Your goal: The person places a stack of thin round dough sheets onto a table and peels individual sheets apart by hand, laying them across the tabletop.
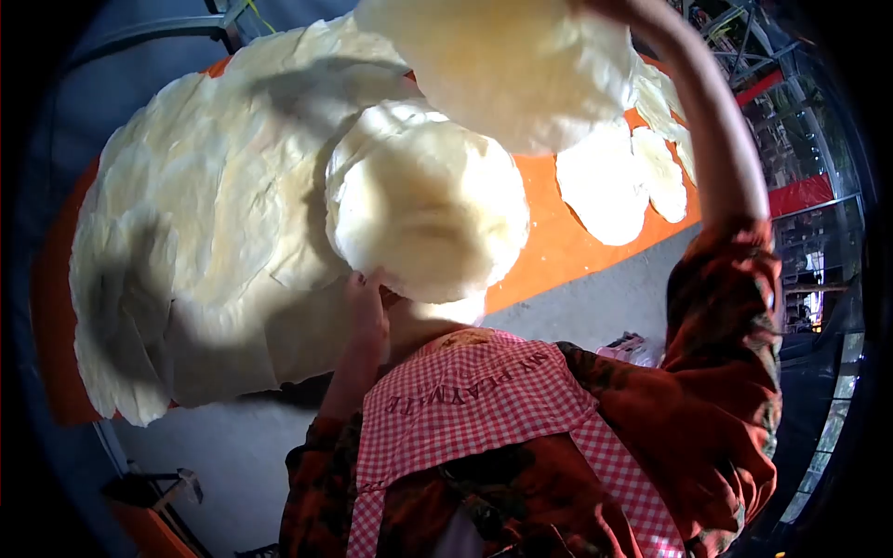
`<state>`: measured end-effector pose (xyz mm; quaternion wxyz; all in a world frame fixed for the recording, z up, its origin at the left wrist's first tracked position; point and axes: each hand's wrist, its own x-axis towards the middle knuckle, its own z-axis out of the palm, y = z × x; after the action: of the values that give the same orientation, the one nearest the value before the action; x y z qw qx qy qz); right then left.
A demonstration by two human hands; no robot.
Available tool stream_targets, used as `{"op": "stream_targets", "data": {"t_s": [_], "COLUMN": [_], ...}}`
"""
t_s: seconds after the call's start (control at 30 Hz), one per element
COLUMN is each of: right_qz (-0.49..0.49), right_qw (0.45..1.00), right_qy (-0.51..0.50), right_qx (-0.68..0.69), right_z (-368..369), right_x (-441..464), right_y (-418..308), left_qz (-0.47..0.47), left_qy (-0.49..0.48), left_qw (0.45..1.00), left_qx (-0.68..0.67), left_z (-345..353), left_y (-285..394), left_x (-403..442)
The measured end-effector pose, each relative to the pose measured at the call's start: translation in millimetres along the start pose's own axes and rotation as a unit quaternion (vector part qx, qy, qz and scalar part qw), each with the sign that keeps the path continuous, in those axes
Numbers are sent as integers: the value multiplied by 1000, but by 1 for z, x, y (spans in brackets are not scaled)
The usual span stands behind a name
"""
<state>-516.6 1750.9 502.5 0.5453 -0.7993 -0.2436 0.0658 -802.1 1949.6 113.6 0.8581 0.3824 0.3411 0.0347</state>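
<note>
A wide, thin, round dough sheet [521, 74], blurred by motion, hangs from my right hand [600, 6] at the top of the view. That hand is largely cut off by the frame edge, and its grip on the sheet's upper edge is only partly visible. Lower down, my left hand [366, 299] has its fingertips closed at the near edge of a pale, round stack of dough sheets [428, 200]. The fingers beneath the stack are hidden. Overlapping thin sheets [214, 186] cover the left part of an orange table [530, 270].
Smaller pale rounds [605, 186] lie on the table's right part. A grey floor [595, 298] shows past its near edge. Metal framing [744, 37] stands at the upper right, and a wooden-topped object [153, 511] is at the lower left.
</note>
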Motion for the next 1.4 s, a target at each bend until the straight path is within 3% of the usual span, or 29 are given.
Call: {"op": "stream_targets", "data": {"t_s": [0.03,0.07,0.1,0.13,0.17,0.2,0.27,0.33,0.4,0.47,0.5,0.53,0.6,0.67,0.7,0.77,0.87,0.97,1.2,1.33,1.4], "right_qz": [-74,-142,-115,-31,5,-120,-58,-2,92,2,-192,-313,-338,-244,-245,-238,-194,-158,-121,-100,-107], "right_qw": [946,790,808,890,890,865,854,892,909,935,829,797,746,751,793,821,824,858,855,896,918], "right_qy": [-58,-107,-117,-123,-84,-178,-301,-216,-192,-63,-48,-18,-10,-44,-57,-56,-169,-136,-187,-194,-161], "right_qx": [-310,-586,-566,-439,-447,-453,-420,-397,-359,-348,-523,-516,-573,-612,-555,-515,-505,-470,-468,-387,-347], "right_z": [26,48,75,119,159,182,206,178,113,70,47,41,65,93,121,168,218,221,240,241,242], "right_x": [-28,-52,-80,-114,-146,-170,-185,-138,-61,-37,-24,-25,-66,-99,-124,-161,-215,-226,-241,-246,-252], "right_y": [7,19,59,77,117,168,192,230,188,93,67,40,-2,34,58,151,216,209,199,198,217], "left_qz": [-7,-14,-26,-33,-29,-26,-41,-43,-42,-25,-29,-32,-37,-53,-61,-70,-71,-74,-51,-37,-91], "left_qy": [-23,-46,-87,-51,-59,-68,-69,-75,-87,-119,-107,-94,-82,-100,-113,-132,-141,-126,-124,-162,-203], "left_qw": [1000,999,996,998,997,996,996,996,995,993,994,995,995,992,990,986,985,988,989,984,967], "left_qx": [-11,-21,-7,-30,-40,-49,-28,-15,-6,-1,-15,-32,-49,-54,-61,-69,-68,-56,-66,-60,-123], "left_z": [-1,-4,-13,-4,-4,-6,-7,-8,-14,-23,-18,-13,-13,-13,-11,-10,-11,-9,13,1,-22], "left_y": [4,6,3,9,8,8,9,10,5,-6,-3,1,-2,3,6,6,6,8,18,7,-18], "left_x": [-5,-9,-4,-15,-14,-14,-13,-9,-3,12,6,0,-3,-6,-9,-9,-8,-11,-28,-17,11]}}
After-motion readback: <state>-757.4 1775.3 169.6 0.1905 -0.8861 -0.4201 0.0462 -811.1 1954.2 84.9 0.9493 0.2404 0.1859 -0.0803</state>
